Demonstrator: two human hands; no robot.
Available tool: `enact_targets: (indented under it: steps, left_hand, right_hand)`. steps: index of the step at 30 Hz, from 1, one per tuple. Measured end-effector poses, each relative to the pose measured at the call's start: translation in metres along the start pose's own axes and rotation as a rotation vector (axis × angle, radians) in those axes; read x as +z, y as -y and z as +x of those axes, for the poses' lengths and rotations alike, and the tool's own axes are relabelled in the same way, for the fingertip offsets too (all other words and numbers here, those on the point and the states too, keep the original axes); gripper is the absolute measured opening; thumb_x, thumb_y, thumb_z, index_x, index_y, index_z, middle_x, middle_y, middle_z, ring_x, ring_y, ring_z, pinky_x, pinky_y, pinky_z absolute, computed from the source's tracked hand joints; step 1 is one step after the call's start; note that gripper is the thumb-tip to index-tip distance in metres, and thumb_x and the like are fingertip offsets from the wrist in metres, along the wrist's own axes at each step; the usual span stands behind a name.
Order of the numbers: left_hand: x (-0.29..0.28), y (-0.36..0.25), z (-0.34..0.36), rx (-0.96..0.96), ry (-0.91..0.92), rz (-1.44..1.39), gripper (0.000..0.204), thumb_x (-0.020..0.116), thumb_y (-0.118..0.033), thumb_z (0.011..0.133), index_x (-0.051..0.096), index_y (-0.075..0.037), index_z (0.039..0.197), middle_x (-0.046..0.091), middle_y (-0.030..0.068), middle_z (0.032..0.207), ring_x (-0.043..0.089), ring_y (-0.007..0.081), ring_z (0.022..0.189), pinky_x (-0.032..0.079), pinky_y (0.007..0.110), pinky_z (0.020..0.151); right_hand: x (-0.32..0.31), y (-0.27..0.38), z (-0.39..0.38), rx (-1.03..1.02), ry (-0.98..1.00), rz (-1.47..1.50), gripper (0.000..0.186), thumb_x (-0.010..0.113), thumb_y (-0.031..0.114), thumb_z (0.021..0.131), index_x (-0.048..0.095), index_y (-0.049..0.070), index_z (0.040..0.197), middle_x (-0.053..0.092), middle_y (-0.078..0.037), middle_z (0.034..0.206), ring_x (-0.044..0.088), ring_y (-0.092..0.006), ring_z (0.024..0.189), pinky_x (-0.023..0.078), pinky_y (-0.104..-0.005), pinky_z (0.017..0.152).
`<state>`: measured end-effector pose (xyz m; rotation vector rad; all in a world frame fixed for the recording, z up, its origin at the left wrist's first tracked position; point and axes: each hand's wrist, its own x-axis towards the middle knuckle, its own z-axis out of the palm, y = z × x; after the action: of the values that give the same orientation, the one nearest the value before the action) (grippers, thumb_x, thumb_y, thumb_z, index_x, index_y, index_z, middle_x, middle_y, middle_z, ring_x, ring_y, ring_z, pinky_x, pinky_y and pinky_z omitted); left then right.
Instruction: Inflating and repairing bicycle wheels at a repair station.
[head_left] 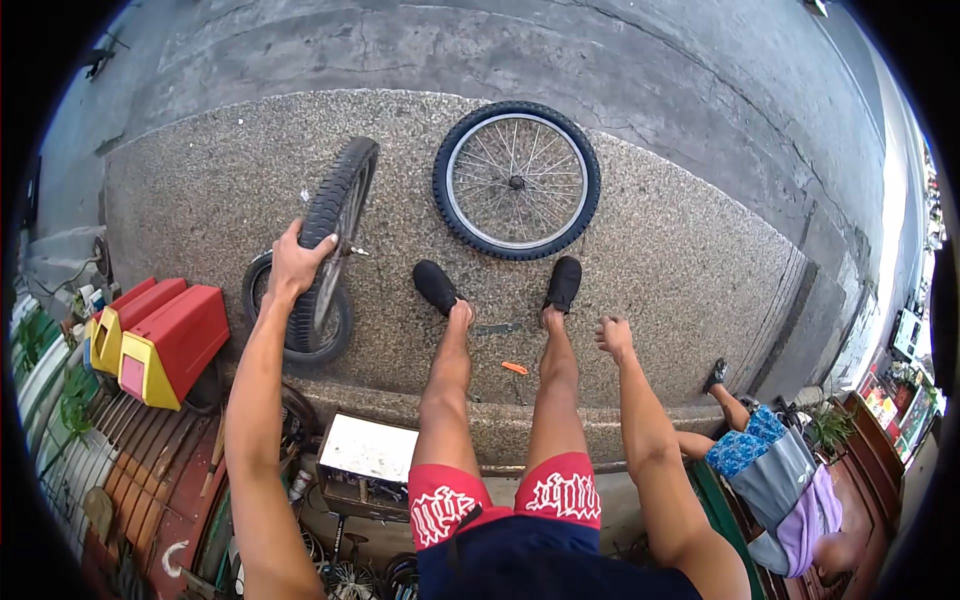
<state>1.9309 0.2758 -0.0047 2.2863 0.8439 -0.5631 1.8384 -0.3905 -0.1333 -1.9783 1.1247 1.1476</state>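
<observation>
At the left, my left hand (pixel 296 262) is wrapped over the tread of a bicycle wheel (pixel 345 185), which stands on edge and leans a little. Its axle sticks out near my thumb. Behind and below it, another bicycle tyre (pixel 335 335) lies low, partly hidden. My right hand (pixel 614 336) hangs in the air right of my right foot, its fingers curled, with nothing visible in them. Ahead of my feet a second spoked bicycle wheel (pixel 517 182) with a knobby black tyre lies flat on the pavement.
Between my legs lie an orange tool (pixel 515 368) and a dark flat strip (pixel 497 329). Red and yellow bins (pixel 180 335) stand at the left, above a white-topped box (pixel 368 447). A seated person (pixel 775 480) in blue patterned shorts is at the right, beside the pavement's raised edge.
</observation>
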Motion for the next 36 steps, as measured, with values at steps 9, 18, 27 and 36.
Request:
enact_targets:
  steps: [9,18,27,36]
  left_hand:
    - [0.18,0.096,-0.01,0.335,-0.005,0.398,0.075,0.079,-0.036,0.07,0.051,-0.001,0.131,0.054,0.0162,0.103,0.06,0.0368,0.086,0.054,0.046,0.076]
    - [0.342,0.17,-0.029,0.151,0.014,0.641,0.074,0.087,-0.031,0.057,0.054,-0.008,0.118,0.05,0.0113,0.102,0.055,0.03,0.091,0.052,0.042,0.079]
    - [0.384,0.177,-0.023,0.026,-0.01,0.809,0.069,0.086,-0.027,0.062,0.053,-0.009,0.119,0.051,0.0105,0.104,0.057,0.031,0.094,0.05,0.043,0.085]
    - [0.366,0.097,-0.007,-0.073,0.054,0.693,0.058,0.078,-0.026,0.072,0.055,-0.007,0.122,0.056,0.0131,0.111,0.06,0.0327,0.101,0.05,0.045,0.086]
  right_hand:
    - [0.075,0.122,0.167,-0.089,-0.122,0.142,0.061,0.068,0.033,0.087,0.044,0.003,0.134,0.061,-0.02,0.105,0.062,-0.0268,0.085,0.053,-0.0368,0.057]
    - [0.101,0.16,0.269,-0.184,-0.213,0.09,0.071,0.077,0.029,0.081,0.042,-0.007,0.132,0.06,-0.024,0.117,0.064,-0.0338,0.098,0.057,-0.0418,0.071]
    - [0.08,0.158,0.263,-0.218,-0.048,0.552,0.049,0.079,0.011,0.077,0.056,-0.008,0.115,0.066,-0.015,0.097,0.064,-0.0204,0.076,0.054,-0.0277,0.069]
    - [0.008,0.218,0.044,-0.477,-0.056,0.617,0.027,0.073,0.001,0.075,0.061,-0.004,0.099,0.063,-0.01,0.082,0.06,-0.0174,0.067,0.051,-0.0262,0.064]
